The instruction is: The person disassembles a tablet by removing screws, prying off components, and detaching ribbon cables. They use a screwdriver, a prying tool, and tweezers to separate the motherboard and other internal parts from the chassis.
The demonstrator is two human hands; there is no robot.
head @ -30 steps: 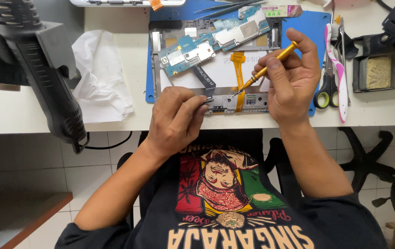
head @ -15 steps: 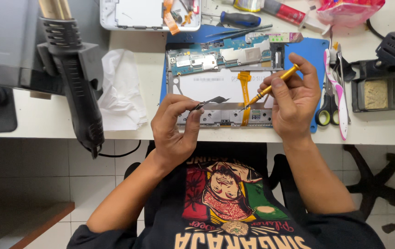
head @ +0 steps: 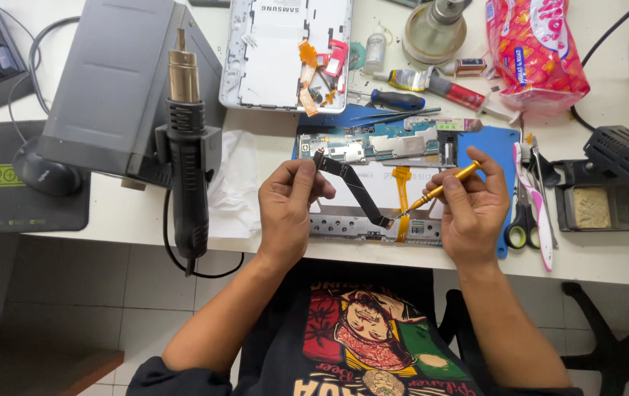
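An opened tablet frame (head: 373, 187) lies on a blue mat (head: 487, 147), its circuit board (head: 380, 143) along the far edge. My left hand (head: 289, 202) pinches one end of a black flat ribbon cable (head: 355, 187) and lifts it off the frame. The cable's other end still sits near the frame's front edge. My right hand (head: 472, 205) grips a thin yellow tool (head: 439, 189) like a pen, its tip touching that lower cable end beside an orange flex strip (head: 402, 198).
A hot-air gun (head: 186, 154) hangs on its grey station (head: 120, 81) at left, beside white tissue (head: 233, 183). The tablet's white back cover (head: 285, 51) lies behind. Scissors (head: 523, 209), a screwdriver (head: 399, 99), tweezers and a pink packet (head: 534, 44) sit right.
My left hand rose from the frame's front edge, peeling the black ribbon cable up and back. The right hand's tool tip stayed at the cable's lower end. The camera view moved closer.
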